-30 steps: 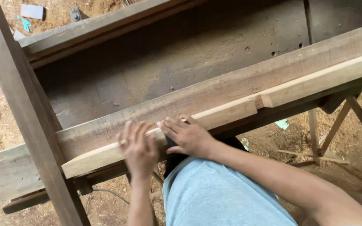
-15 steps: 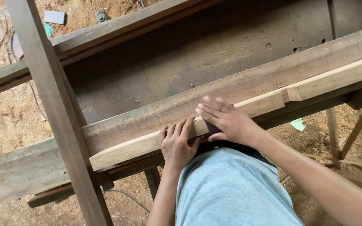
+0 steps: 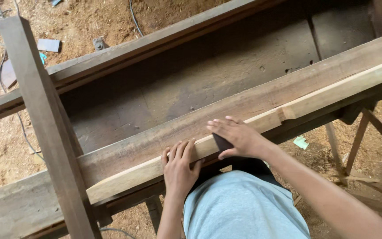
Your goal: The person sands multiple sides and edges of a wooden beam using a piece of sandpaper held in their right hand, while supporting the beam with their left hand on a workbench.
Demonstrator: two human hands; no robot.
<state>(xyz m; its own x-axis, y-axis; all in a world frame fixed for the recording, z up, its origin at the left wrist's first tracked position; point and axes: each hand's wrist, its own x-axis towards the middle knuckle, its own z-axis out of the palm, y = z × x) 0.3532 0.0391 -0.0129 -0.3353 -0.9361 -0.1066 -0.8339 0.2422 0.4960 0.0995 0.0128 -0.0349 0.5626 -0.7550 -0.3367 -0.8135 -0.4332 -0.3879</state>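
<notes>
A pale wooden strip lies lengthwise along the near edge of a long, darker plank, running from low on the left up towards the far right, with a stepped notch cut into it just right of the hands. The left hand rests on the strip's near edge, fingers spread flat over the top face and thumb hooked against the near side, pressing rather than clasping. Just to its right, the right hand lies palm-down across the strip with its fingers stretched out and slightly fanned, and a small dark piece, possibly sandpaper or a rubbing block, is pinned between the palm and the wood; too little of it shows to be sure which. The two hands sit close together but do not touch. Beyond the plank is a wide, stained workbench top, and behind that another long rail runs parallel. A dark upright post crosses everything on the left, tilted in the view. The person's light blue shirt fills the near centre. Sawdust-covered ground lies at the far left, with a cable and scattered small scraps on it.
</notes>
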